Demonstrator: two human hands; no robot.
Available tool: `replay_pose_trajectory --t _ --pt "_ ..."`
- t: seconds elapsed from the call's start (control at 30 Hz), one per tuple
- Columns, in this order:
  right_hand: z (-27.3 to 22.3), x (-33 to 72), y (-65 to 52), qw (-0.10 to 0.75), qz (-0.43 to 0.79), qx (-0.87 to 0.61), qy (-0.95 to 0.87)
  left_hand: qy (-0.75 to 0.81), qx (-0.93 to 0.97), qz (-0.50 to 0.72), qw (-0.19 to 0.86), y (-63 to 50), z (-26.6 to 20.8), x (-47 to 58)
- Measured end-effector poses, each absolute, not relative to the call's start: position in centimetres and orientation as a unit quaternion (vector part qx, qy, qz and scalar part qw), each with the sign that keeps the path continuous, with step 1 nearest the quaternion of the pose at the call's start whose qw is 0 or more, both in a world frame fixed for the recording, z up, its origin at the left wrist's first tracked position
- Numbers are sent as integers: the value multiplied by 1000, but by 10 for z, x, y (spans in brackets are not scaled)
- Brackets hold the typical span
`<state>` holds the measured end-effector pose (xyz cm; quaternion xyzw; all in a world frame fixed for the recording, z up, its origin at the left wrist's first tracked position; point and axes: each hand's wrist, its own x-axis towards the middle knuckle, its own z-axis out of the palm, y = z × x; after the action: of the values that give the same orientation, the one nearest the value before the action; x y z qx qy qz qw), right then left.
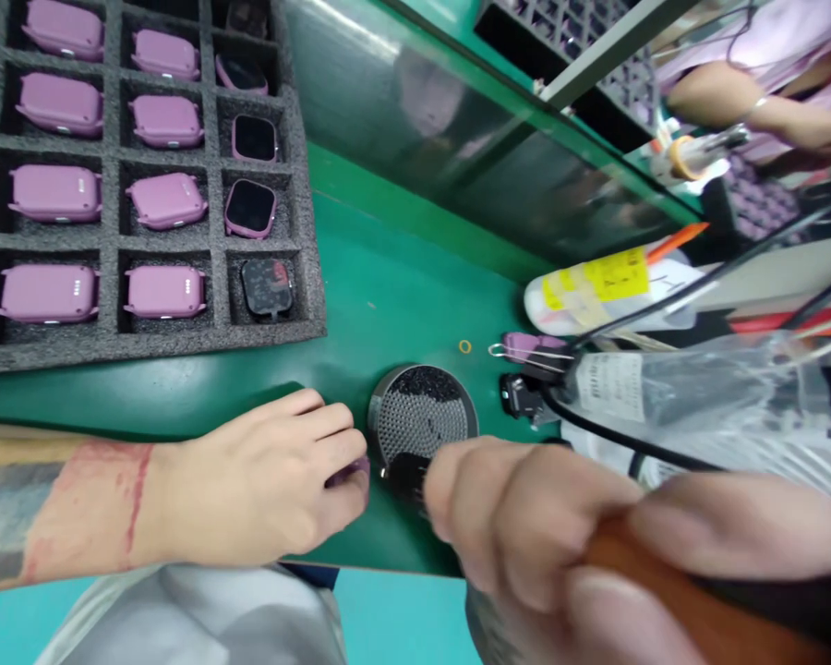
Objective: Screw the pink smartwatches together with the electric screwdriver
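My left hand [277, 476] is closed around a small purple watch case [350, 473], mostly hidden under the fingers, just above the green bench. My right hand [560, 536], close to the camera and blurred, grips what looks like an electric screwdriver [657, 586] with an orange-brown and black body. Its black nose [408, 476] points left, toward the left hand's fingers, and overlaps the near rim of a round dish [474, 406]. In that dish lie a perforated plate and a pile of tiny dark pieces, probably screws.
A grey foam tray [311, 286] with purple watch cases in its compartments lies at upper left. A yellow-labelled white bottle [582, 300], black cable [637, 448], binder clip [550, 360] and plastic bag [720, 379] crowd the right. Beyond a partition, another person's arm [782, 120] shows.
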<state>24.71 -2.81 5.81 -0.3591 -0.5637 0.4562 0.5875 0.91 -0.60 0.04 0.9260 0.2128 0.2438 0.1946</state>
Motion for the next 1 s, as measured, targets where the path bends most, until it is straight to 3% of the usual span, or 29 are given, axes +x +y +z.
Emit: replay_pose_trajectory --t 0.1,0.27,0.53,0.77,1.0 --pt "63 265 -14 635 458 -352 -513 218 920 201 257 -1 7 9" --pt "60 280 -1 619 473 -335 -530 244 899 166 323 8 12 12" --pt "50 268 -2 621 467 -330 -536 217 934 210 192 -6 5 9" --pt "44 264 -1 616 458 -332 -548 139 943 193 234 -1 10 2" --pt "42 261 -1 614 447 -335 -558 190 940 239 150 -6 6 5"
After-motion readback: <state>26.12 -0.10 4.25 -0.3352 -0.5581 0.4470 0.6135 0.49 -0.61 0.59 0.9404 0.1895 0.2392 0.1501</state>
